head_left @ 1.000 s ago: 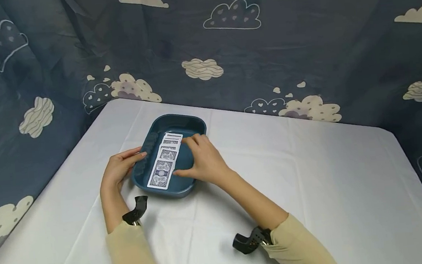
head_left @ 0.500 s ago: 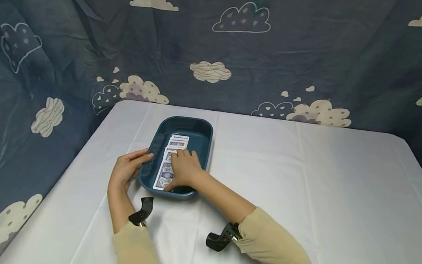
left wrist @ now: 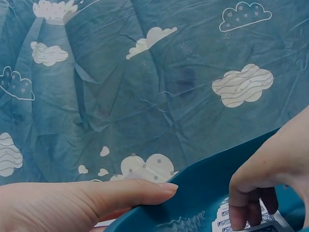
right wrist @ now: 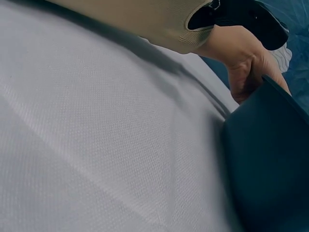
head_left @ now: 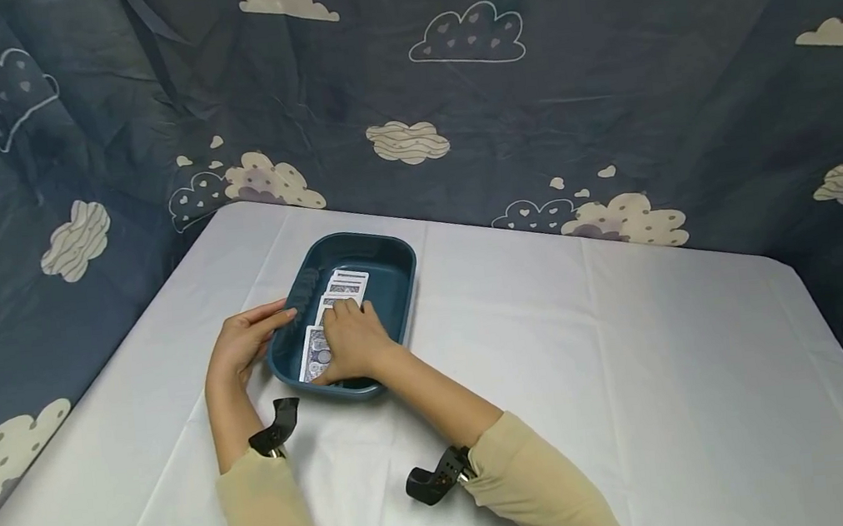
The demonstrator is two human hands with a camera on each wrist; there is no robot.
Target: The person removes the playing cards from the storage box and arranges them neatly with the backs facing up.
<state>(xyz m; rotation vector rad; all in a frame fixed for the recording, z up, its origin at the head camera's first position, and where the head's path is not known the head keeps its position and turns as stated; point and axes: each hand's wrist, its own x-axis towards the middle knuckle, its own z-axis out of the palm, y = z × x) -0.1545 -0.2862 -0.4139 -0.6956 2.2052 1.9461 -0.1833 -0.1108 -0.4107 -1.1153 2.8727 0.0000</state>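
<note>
In the head view a dark blue tray (head_left: 394, 297) stands on the white cloth, with a row of overlapping playing cards (head_left: 346, 284) inside, patterned backs up. My left hand (head_left: 242, 341) grips the tray's left wall, thumb over the rim as the left wrist view shows. Down inside the tray, my right hand (head_left: 356, 342) holds the nearest card (head_left: 312, 353) between its thumb at the near end and bent fingers at the far end. In the left wrist view those fingers (left wrist: 238, 217) reach down at the card's edge. The hand hides much of this card.
A ridged clear strip (left wrist: 186, 223) runs along the tray's left inner side. Black wrist cameras (head_left: 276, 426) sit on both forearms. The table's white cloth (head_left: 535, 353) extends right and meets a dark cloud-print curtain (head_left: 565, 100) behind.
My right hand has come down and left from the row's right side onto the nearest card, which has shifted slightly from the others. The left hand stays on the tray.
</note>
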